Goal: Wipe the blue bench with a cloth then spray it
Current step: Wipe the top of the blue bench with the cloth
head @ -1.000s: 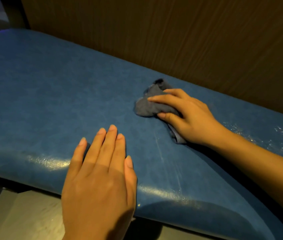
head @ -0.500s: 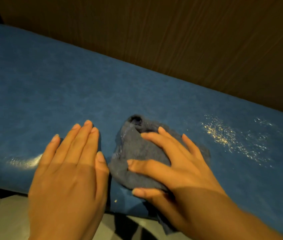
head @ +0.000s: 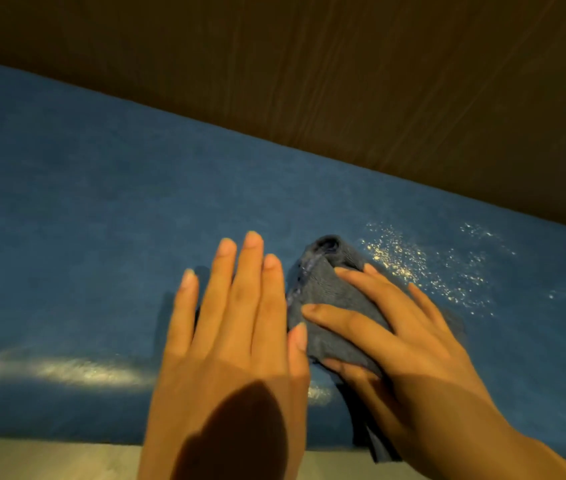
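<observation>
The blue bench (head: 94,216) runs across the view, its padded top dark blue. A crumpled grey cloth (head: 326,292) lies on it near the front edge. My right hand (head: 409,348) presses down on the cloth with fingers spread and straight, thumb along its near side. My left hand (head: 236,341) lies flat on the bench just left of the cloth, fingers straight and together. Shiny spray droplets (head: 409,261) speckle the bench to the right of the cloth. No spray bottle is in view.
A brown wood-grain wall panel (head: 343,81) rises directly behind the bench. Pale floor (head: 42,459) shows below the bench's front edge. A bright light reflection (head: 66,370) sits on the bench's rounded front at the left.
My right hand has pulled the cloth from the back of the bench toward the front edge, beside my left hand. The view has shifted closer and to the right.
</observation>
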Available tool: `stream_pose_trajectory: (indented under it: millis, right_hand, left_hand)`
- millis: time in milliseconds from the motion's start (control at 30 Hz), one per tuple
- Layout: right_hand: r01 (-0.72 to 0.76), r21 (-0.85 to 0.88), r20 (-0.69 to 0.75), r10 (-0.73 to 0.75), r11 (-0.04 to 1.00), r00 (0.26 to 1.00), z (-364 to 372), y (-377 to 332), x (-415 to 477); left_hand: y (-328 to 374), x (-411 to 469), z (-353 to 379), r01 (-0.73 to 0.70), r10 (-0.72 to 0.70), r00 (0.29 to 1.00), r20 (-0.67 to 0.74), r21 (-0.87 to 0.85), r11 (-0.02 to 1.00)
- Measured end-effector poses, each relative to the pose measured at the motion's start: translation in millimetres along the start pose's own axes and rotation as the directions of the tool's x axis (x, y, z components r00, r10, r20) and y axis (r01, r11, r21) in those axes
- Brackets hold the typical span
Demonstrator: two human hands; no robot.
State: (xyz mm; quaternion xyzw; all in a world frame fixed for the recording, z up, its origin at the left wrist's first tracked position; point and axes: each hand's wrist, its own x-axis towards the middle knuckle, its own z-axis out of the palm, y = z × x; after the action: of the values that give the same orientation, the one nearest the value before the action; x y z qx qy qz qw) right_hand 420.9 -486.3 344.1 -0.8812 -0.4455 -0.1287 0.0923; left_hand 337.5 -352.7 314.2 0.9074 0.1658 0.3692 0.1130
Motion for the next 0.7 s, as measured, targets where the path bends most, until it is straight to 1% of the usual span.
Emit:
stream_pose_trajectory:
  millis: [67, 133, 200, 300, 467, 600, 700]
  right_hand:
    - [-0.035, 0.023, -0.001, 0.035, 0.999, 0.999, 3, -2, 9]
    - [-0.073, 0.088, 0.045, 0.069, 0.993, 0.997, 5, -3, 21]
    - [-0.095, 0.156, 0.109, 0.078, 0.983, 0.991, 8, -4, 37]
    - [-0.084, 0.165, 0.165, 0.056, 0.983, 0.985, 10, -3, 66]
    - [-0.072, 0.117, 0.148, 0.055, 0.990, 0.987, 28, 5, 125]
    - [-0.088, 0.140, 0.121, 0.071, 0.986, 0.990, 42, 28, 169]
    - [-0.127, 0.149, 0.135, 0.107, 0.981, 0.985, 46, 53, 192]
  left_hand:
    - [2, -1, 10, -0.004, 0.005, 1.000, -0.025, 0.043, 0.999]
    - [1, -4, 16, 0.004, -0.002, 1.000, -0.018, 0.108, 0.994]
    - [2, -4, 17, 0.021, -0.027, 0.999, 0.037, 0.150, 0.988]
    - [4, -3, 14, 0.048, -0.071, 0.987, 0.147, 0.157, 0.986]
    - [3, 1, 11, 0.038, -0.074, 0.968, 0.239, 0.151, 0.988]
    - [-1, 0, 9, 0.017, -0.056, 0.961, 0.269, 0.145, 0.989]
    - [-3, 0, 8, 0.011, -0.054, 0.952, 0.301, 0.141, 0.990]
